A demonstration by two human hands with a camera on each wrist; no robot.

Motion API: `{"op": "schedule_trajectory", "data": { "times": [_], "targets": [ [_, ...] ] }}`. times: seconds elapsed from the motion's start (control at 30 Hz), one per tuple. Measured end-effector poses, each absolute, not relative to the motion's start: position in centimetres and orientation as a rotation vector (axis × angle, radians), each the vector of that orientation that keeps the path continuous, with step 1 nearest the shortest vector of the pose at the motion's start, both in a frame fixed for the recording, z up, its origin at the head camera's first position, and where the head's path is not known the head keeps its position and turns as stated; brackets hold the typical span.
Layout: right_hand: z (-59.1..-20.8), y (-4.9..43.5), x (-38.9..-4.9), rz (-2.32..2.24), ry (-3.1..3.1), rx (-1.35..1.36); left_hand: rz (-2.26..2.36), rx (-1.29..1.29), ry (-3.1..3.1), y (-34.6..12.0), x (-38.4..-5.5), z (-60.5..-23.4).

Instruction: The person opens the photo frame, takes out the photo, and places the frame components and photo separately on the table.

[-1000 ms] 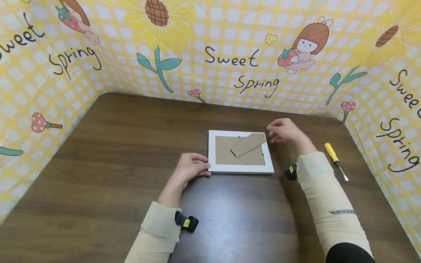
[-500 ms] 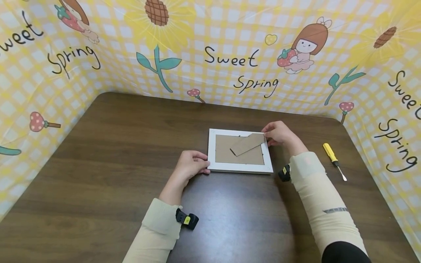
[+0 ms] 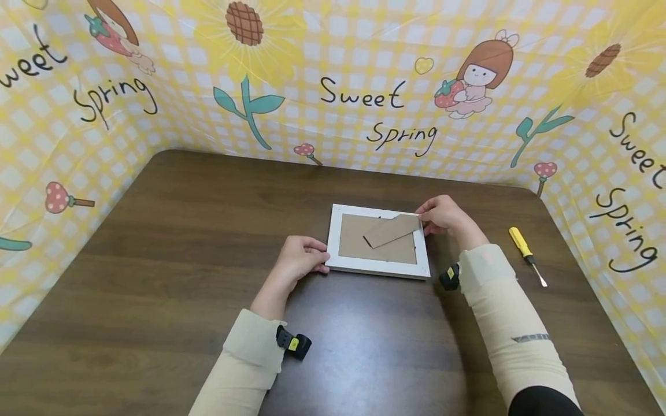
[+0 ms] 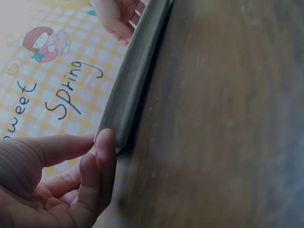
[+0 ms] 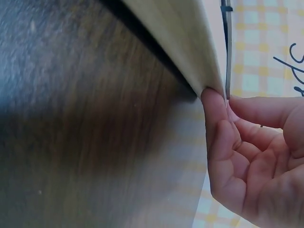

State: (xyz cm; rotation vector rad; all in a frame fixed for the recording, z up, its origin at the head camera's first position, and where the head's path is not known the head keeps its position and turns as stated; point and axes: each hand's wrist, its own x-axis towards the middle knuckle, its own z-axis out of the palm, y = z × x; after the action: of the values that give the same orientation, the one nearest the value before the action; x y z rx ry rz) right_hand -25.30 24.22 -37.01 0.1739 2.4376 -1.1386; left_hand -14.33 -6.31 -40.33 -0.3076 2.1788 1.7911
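Note:
A white photo frame (image 3: 374,266) lies face down, its brown backing board (image 3: 354,232) upward. Across the board slants a flat brown stand leg (image 3: 392,231), which reaches over the right border. My left hand (image 3: 300,256) pinches the frame's near left corner; in the left wrist view, thumb and fingers meet at the edge of the frame (image 4: 128,90). At the far right corner, my right hand (image 3: 444,215) pinches the frame between thumb and fingers, as the right wrist view shows too (image 5: 256,152). Whether the frame is slightly off the table cannot be told.
A screwdriver with a yellow handle (image 3: 520,241) lies on the brown wooden table (image 3: 182,260), right of my right forearm. A yellow checked cloth (image 3: 291,52) with printed flowers stands around the table's back and sides.
My right hand has come leftward from beside the frame and taken hold of its far right corner. The frame has turned slightly clockwise. My left hand has kept its hold.

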Motion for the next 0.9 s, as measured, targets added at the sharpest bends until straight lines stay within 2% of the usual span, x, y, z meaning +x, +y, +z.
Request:
{"op": "schedule_trajectory", "data": {
  "times": [0.9],
  "targets": [
    [-36.8,25.6,-22.9,-1.254,2.303,0.129,1.546,-0.282,2.399,-7.4,-17.7,-39.5]
  ]
}}
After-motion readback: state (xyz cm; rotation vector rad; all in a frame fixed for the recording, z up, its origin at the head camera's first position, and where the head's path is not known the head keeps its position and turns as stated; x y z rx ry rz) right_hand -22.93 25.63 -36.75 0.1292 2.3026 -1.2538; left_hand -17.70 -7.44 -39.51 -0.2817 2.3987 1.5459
